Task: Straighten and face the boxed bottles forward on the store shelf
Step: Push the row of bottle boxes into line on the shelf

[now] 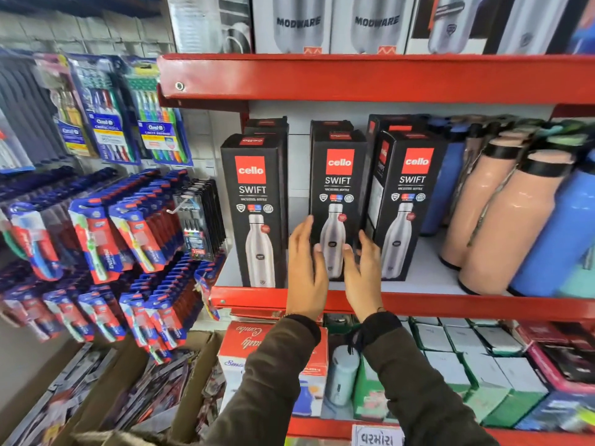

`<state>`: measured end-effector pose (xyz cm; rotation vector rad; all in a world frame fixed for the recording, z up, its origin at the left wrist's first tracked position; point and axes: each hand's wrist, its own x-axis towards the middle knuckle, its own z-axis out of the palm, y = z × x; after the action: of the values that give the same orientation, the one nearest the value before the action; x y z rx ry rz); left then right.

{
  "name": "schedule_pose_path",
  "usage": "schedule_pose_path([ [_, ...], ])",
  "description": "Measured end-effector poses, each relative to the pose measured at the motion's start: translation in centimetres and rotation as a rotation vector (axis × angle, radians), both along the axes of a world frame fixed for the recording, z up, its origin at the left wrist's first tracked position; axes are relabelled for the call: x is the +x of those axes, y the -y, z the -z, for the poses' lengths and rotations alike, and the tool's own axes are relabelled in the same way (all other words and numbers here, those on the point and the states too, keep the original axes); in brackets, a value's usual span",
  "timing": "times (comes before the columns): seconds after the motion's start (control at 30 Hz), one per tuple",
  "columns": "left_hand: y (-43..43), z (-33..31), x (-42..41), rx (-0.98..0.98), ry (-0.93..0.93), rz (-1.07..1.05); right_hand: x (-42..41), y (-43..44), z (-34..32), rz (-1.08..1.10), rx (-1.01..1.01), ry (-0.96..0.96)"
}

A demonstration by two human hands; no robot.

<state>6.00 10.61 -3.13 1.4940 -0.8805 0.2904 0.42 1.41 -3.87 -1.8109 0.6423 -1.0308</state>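
Three black "cello SWIFT" bottle boxes stand upright on the red shelf (450, 305), printed fronts facing me. The left box (254, 194) stands apart, near the shelf's left end. The middle box (338, 181) and the right box (413, 181) stand close together. My left hand (304, 268) presses the lower left side of the middle box and my right hand (365, 272) its lower right side, thumbs on the front. More black boxes (267, 125) stand behind each front one; a side panel shows behind the right box.
Loose peach bottles (502, 226) and blue bottles (560, 239) crowd the shelf to the right. The red upper shelf (354, 77) carries Modware boxes (299, 24). Toothbrush packs (106, 239) hang on the left. Small boxes fill the shelf below.
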Motion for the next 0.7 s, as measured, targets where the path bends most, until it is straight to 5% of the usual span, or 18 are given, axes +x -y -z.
schedule_pose_path([
  [0.27, 3.6, 0.1, 2.3, 0.119, -0.547, 0.095, 0.7, 2.1, -0.6, -0.091, 0.117, -0.14],
  [0.7, 2.2, 0.4, 1.4, 0.099, -0.642, 0.037, -0.6, 1.1, -0.8, -0.106, 0.112, -0.119],
])
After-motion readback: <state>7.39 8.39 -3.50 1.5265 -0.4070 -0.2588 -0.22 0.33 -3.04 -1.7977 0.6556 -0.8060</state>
